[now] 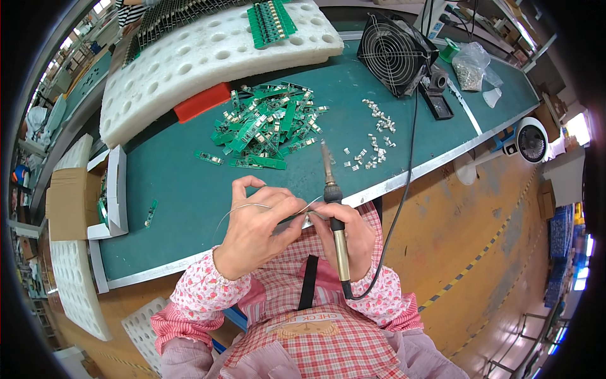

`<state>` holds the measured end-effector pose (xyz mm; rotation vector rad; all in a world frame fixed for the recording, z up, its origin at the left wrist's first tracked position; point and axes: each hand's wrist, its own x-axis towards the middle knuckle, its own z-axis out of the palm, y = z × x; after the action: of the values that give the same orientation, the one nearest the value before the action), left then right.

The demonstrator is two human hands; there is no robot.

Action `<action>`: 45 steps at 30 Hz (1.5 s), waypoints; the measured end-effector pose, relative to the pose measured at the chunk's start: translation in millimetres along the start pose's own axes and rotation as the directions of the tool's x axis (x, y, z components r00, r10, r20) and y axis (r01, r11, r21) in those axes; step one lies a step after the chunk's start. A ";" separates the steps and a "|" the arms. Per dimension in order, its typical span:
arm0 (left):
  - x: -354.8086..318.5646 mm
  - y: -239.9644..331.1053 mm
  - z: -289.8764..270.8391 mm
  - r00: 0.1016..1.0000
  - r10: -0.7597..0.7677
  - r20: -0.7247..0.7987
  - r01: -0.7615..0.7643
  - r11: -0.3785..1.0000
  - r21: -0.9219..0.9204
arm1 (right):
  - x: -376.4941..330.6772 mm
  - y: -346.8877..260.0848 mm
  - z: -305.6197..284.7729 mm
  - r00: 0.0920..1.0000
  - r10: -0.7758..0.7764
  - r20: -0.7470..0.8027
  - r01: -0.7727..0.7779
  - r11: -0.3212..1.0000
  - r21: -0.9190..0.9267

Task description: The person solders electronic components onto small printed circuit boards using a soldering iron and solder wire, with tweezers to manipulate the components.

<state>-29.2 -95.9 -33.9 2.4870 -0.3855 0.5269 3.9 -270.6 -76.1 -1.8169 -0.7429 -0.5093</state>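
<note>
Right hand (pixel 353 234) clenched round black-handled soldering iron (pixel 332 202), tip up over green table (pixel 183 183). Left hand (pixel 255 230) fingers pinch thin silver solder wire (pixel 243 208). Risk: hot tip near fingers, burn likely if wire slips; heap of green circuit boards (pixel 265 126) just beyond.

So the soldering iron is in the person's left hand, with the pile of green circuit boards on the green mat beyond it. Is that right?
Not quite. The head view shows the soldering iron in the right hand, not the left. The pile of green circuit boards does lie beyond it on the green mat.

Green circuit boards (pixel 268 126), red-checked apron (pixel 315 341), floral sleeves (pixel 202 290)
</note>
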 end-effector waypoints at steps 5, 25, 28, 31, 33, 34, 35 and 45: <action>-0.8 -3.6 3.6 1.000 0.013 -0.001 -0.013 1.000 -0.005 | -3.1 2.2 -1.0 1.000 -0.019 0.013 0.019 0.999 -0.031; -15.3 -22.4 13.5 0.961 0.265 0.074 -0.273 0.954 0.124 | -24.6 16.0 12.5 0.997 -0.005 -0.079 -0.014 0.972 -0.236; -16.3 -18.3 10.1 0.975 0.214 0.065 -0.219 0.973 0.079 | -25.9 17.2 16.1 0.996 -0.011 -0.083 -0.008 0.973 -0.230; -21.8 -12.6 6.7 0.996 0.093 0.006 -0.093 0.995 0.030 | -24.7 15.9 17.0 0.997 -0.003 -0.082 -0.017 0.970 -0.241; -28.8 -8.7 7.4 0.996 -0.059 -0.061 0.060 0.998 0.025 | -23.8 14.1 17.5 0.997 0.004 -0.078 -0.024 0.968 -0.249; -31.3 -5.9 8.3 0.996 -0.062 -0.061 0.064 0.998 0.025 | -23.9 13.5 18.3 0.997 0.010 -0.077 -0.029 0.967 -0.255; -33.1 -2.5 9.6 0.991 -0.130 -0.037 0.128 0.990 -0.054 | -24.1 13.1 19.1 0.997 0.015 -0.077 -0.035 0.965 -0.261; -33.1 -0.5 23.9 0.988 -0.147 -0.046 0.140 0.980 -0.139 | -22.1 9.1 2.3 0.999 -0.024 0.028 0.031 0.956 -0.293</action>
<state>-51.4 -104.2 -67.2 2.3424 -0.2101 0.4936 -5.6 -276.1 -97.4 -2.0937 -0.7399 -0.6447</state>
